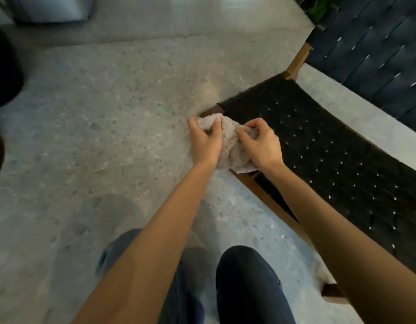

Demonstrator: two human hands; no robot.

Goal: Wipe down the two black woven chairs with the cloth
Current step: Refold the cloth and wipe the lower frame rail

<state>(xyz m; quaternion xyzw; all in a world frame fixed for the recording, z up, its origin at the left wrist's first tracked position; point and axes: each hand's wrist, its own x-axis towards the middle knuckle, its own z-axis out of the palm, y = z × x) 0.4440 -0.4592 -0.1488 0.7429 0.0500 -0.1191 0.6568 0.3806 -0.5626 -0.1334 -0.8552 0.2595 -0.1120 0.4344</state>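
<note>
Beige and fluffy, the cloth [228, 146] is bunched up in a ball near the middle of the view. It is over the near corner of the black woven chair [330, 160]. Both hands have hold of it.

The left hand [205, 142] is on the cloth's 9 o'clock side. Its fingers are curled around the cloth and its thumb presses into the top. The right hand [263, 146] is on the cloth's 3 o'clock side. Its fingers are bent and pinch the fluffy folds. The two hands are very close, with only the cloth between them. A flat bit of cloth pokes out under the right wrist, at 5 o'clock from the ball.

The chair's seat runs from the middle out toward 4 o'clock. Little light spots show through the gaps in the black straps. A brown wooden frame [267, 197] goes along the seat's near edge. The chair's woven back [377, 50] stands at 2 o'clock.

The floor [109, 136] is grey stone with small specks. At 6 o'clock you can see the person's legs [249, 288] in dark blue pants. A bit of green plant [319, 8] peeks in at 1 o'clock. A dark round thing [3, 66] sits at 9 o'clock, and a blurry grey thing [50, 8] is at 11 o'clock.
</note>
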